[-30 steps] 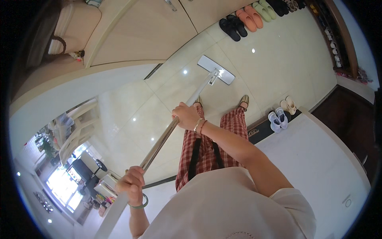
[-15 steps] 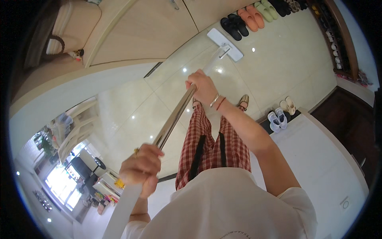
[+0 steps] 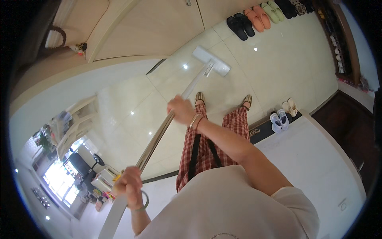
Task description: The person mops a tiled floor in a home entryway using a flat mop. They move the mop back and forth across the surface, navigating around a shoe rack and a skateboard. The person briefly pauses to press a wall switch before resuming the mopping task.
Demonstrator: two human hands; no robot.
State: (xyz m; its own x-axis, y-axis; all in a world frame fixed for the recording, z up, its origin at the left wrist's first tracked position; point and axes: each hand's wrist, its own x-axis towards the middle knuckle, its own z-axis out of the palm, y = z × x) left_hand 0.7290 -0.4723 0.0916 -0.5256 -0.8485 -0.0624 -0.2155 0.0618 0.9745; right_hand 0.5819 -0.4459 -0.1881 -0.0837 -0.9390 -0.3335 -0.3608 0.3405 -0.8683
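Note:
A flat mop has a white rectangular head (image 3: 211, 61) lying on the glossy cream tile floor (image 3: 254, 83) ahead of my feet. Its long metal pole (image 3: 159, 133) runs back toward me at a slant. My right hand (image 3: 181, 110) grips the pole about halfway along, with bracelets on the wrist. My left hand (image 3: 128, 184) grips the pole's upper end, close to my body, with a green bangle on the wrist. I wear red plaid trousers and sandals.
A row of slippers and shoes (image 3: 258, 18) lines the wall at the top. Two more pairs (image 3: 283, 114) sit by a dark doormat (image 3: 262, 129) on the right. A shoe rack (image 3: 342, 40) stands at the far right. Pale wooden doors (image 3: 151, 28) are at the top.
The mop head slid away from me toward the shoes, then came back closer and to the left. My right hand moved down the pole with it; my left hand dropped lower.

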